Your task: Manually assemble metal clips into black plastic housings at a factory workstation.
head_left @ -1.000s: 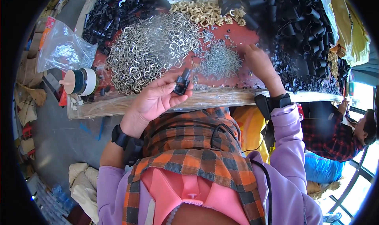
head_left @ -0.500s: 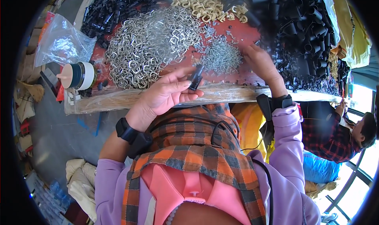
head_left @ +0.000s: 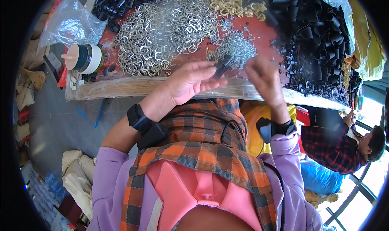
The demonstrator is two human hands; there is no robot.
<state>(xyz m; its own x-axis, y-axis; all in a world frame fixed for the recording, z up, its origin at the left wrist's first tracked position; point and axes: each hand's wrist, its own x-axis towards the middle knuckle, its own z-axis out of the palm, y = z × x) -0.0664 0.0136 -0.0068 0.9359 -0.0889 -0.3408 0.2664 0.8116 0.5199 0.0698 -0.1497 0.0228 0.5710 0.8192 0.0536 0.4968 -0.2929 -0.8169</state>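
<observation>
My left hand [head_left: 189, 80] is closed on a short black plastic tube [head_left: 222, 66], pinched between thumb and fingers just above the table's near edge. The tube leans with its upper end to the right. Close by on the right, my right hand [head_left: 264, 78] has its fingers curled together in a pinch, a little blurred. Whatever they hold, if anything, is hidden. Just beyond both hands lies a heap of small silvery screws or pins [head_left: 236, 48]. A large pile of bent metal hooks [head_left: 162, 32] spreads to its left on the red tabletop [head_left: 265, 33].
Black tubular parts [head_left: 316, 32] are heaped at right, more black pieces [head_left: 117, 4] at far left. Cream-coloured clips [head_left: 231, 0] lie at the back. A lidded jar [head_left: 83, 58] and a clear plastic bag [head_left: 71, 26] stand left. Another person [head_left: 340, 144] sits at right.
My right hand has come from beside the screw heap toward the tube, its fingers now curled tighter. My left hand and the tube have shifted right, and the tube tilts more. The view has shifted slightly.
</observation>
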